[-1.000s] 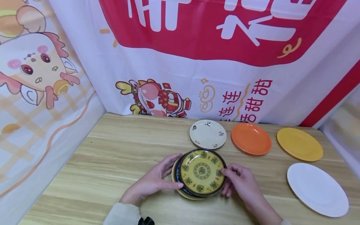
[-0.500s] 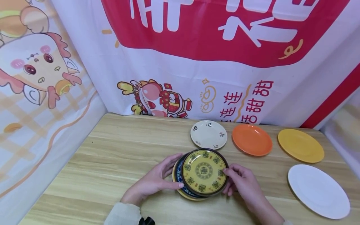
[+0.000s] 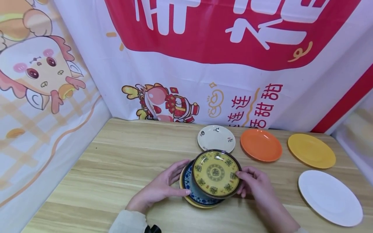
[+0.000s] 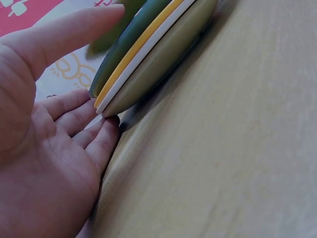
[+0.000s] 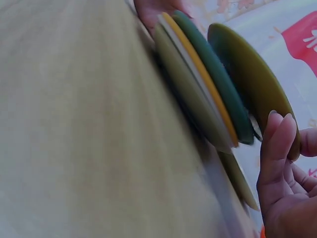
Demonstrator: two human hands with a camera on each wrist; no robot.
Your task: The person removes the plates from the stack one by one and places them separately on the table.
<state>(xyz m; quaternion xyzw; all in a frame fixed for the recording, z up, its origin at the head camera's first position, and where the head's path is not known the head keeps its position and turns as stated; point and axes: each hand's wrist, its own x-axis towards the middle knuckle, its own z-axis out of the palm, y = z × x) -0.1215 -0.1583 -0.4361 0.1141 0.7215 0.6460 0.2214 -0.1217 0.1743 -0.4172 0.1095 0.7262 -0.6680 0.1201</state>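
Observation:
My right hand (image 3: 259, 186) pinches the right edge of a yellow plate (image 3: 215, 173) with a dark rim and green motifs, thumb on top. That plate is tilted and lifted off a stack, with a gap under it in the right wrist view. Topmost in the stack is a blue-patterned plate (image 3: 198, 194), then a yellow-orange plate (image 5: 204, 77), a thin white plate (image 4: 143, 53) and an olive-beige plate (image 4: 168, 54) at the bottom. My left hand (image 3: 160, 187) rests against the stack's left side, fingers extended along the rims, thumb reaching over the blue-patterned plate.
Behind the stack lies a cream plate (image 3: 216, 137) with small dark motifs, partly covered by the lifted plate. Further right are an orange plate (image 3: 260, 144), a yellow plate (image 3: 311, 151) and a large white plate (image 3: 330, 198). A printed cloth (image 3: 163, 68) hangs along the table's (image 3: 116, 171) back edge.
My right hand has raised the yellow dark-rimmed plate and shifted it right and away from me, baring more of the blue-patterned plate. My left hand has stayed at the stack.

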